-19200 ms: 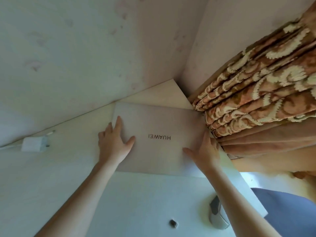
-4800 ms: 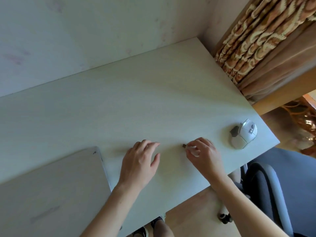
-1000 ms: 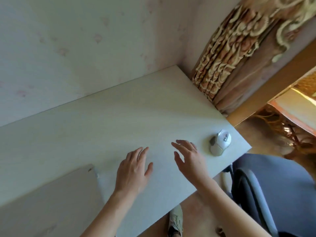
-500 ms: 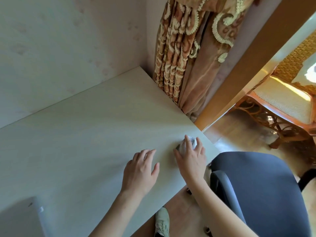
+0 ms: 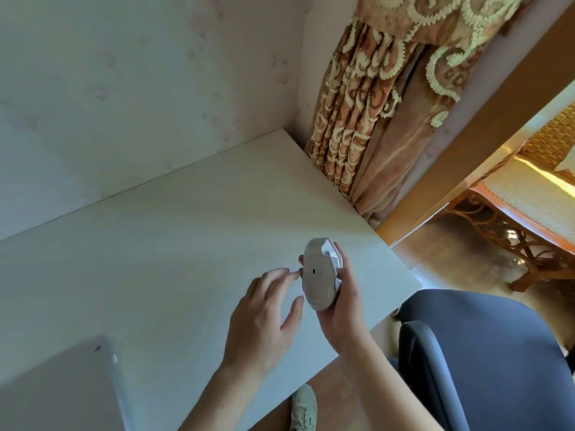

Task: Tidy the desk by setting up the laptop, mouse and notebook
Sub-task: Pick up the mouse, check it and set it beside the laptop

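Note:
My right hand [image 5: 340, 303] grips the white mouse [image 5: 318, 275] and holds it above the desk [image 5: 161, 244], turned so its flat underside with a small dark sensor spot faces me. My left hand [image 5: 264, 315] hovers just left of the mouse with fingers spread, fingertips close to its edge, holding nothing. The closed grey laptop [image 5: 59, 390] lies at the desk's near-left corner, partly cut off by the frame. No notebook is in view.
A patterned brown curtain [image 5: 373, 104] hangs at the desk's far right corner. A dark office chair [image 5: 476, 353] stands right of me by the desk edge. A wooden wicker chair [image 5: 529, 206] is beyond it. My shoe [image 5: 303, 409] shows below.
My right hand has lifted the mouse off the desk and turned it underside up. My left hand has risen from the desk toward it. The view has shifted left, showing the laptop again.

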